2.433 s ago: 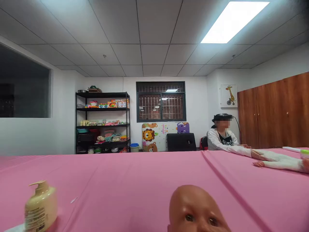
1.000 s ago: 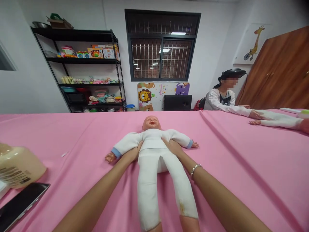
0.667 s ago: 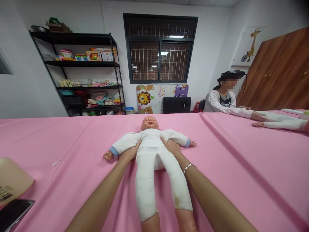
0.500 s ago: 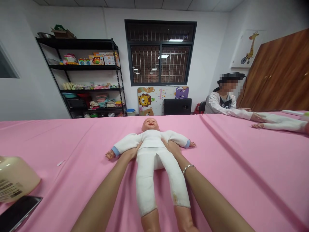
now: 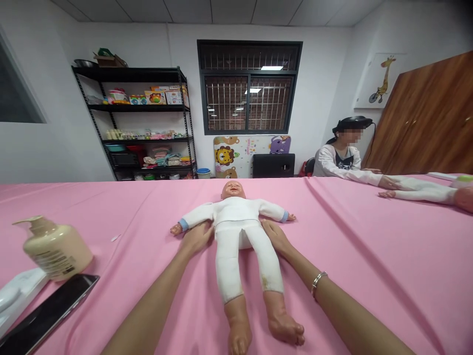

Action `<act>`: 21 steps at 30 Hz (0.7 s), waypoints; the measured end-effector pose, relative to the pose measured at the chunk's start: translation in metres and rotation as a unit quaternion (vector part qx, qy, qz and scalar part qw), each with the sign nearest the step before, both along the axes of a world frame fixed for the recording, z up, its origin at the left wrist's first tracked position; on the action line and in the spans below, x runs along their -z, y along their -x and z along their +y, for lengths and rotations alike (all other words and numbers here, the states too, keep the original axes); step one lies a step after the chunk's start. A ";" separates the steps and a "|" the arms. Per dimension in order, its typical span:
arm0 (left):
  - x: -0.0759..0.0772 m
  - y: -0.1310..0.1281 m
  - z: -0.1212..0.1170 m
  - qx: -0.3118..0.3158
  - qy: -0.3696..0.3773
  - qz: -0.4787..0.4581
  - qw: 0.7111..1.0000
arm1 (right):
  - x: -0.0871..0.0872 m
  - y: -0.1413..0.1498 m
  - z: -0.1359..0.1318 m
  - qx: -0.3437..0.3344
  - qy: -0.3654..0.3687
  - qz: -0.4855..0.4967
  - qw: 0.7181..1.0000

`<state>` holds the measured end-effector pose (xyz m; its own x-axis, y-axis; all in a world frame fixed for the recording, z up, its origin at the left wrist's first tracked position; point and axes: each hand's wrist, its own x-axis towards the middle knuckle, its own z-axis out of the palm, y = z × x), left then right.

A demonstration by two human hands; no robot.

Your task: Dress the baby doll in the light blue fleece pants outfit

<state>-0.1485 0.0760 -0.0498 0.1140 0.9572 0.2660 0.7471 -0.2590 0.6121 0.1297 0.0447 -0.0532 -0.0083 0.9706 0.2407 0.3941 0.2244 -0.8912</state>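
doll [image 5: 236, 222] on table [image 5: 369, 276] | bottle [image 5: 55, 246] left | phone [image 5: 48, 315] before bottle

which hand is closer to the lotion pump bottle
Left. The left hand lies beside the doll on the side facing the bottle; the right hand is across the doll, farther off.

Head camera, single view | looking forward and slightly down along the pink table [image 5: 369, 276] | sitting close over the baby doll [image 5: 236, 231] | facing the barred window [image 5: 249, 88] on the far wall
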 end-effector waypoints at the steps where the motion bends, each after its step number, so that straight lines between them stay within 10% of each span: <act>1: 0.001 0.003 0.001 -0.023 -0.007 -0.023 0.999 | 0.001 -0.001 -0.001 -0.001 -0.002 0.010 1.000; 6: -0.002 0.016 0.005 -0.167 -0.047 -0.096 0.980 | 0.008 -0.007 0.003 -0.007 -0.004 0.047 0.999; 12: -0.007 -0.006 -0.004 0.049 -0.104 -0.034 0.993 | 0.005 -0.007 0.003 -0.077 -0.016 0.086 0.993; 17: -0.007 -0.019 -0.007 0.017 -0.109 0.020 0.994 | -0.007 -0.001 -0.004 -0.150 -0.054 0.080 0.984; 21: -0.010 -0.017 -0.006 -0.024 -0.103 -0.087 0.991 | -0.012 -0.004 -0.005 -0.031 -0.071 0.077 0.994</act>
<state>-0.1319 0.0696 -0.0400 0.0045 0.8841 0.4672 0.6499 -0.3577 0.6706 0.1337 0.0393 -0.0413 -0.0198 0.9257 0.3778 0.2376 0.3714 -0.8976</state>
